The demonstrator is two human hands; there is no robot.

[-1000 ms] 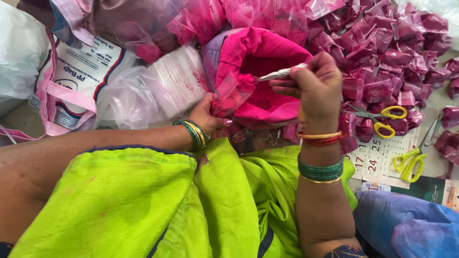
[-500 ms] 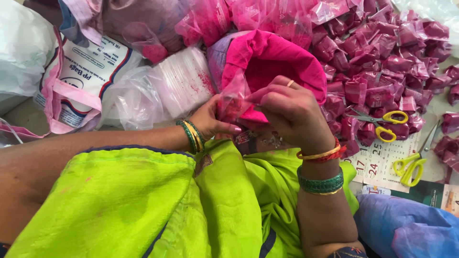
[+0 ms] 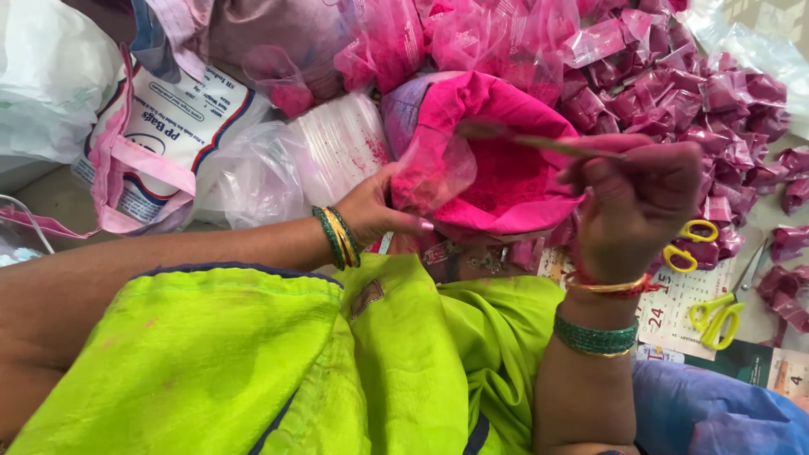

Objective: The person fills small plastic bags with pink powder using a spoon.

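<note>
- Left hand (image 3: pixel 383 211) pinches a small clear pouch (image 3: pixel 434 173) by its edge, mouth held open against the rim of the pink sack (image 3: pixel 506 109).
- Right hand (image 3: pixel 636 198) is closed around a thin spoon (image 3: pixel 539 141); grip is a fingertip pinch near the handle end, with the bowl end over the powder (image 3: pixel 506 177). The spoon is motion-blurred, so I can't tell whether it's loaded.
- My read on doing it well: keep the pouch mouth low and just beside the sack rim so any spill falls back into the sack. Keep the spoon level until it's over the opening, then tip slowly. The left pinch should hold the film taut, since a slack mouth will fold shut.
- Risk: fine powder clings to film and skin, so keep the seal edge clean.
- Materials: sack is soft pink cloth, rolled down at the rim. The powder is matte magenta and loose.
- Pouch is thin glossy film, dusted pink.
- A heap of filled packets (image 3: pixel 674 93) lies behind, crinkled and shiny.
- Two pairs of yellow scissors (image 3: pixel 716 316) lie on a printed calendar sheet (image 3: pixel 683 299) to the right, well apart from the hands.
- Bangles on both wrists; lime-green cloth (image 3: pixel 236 362) across the lap.
</note>
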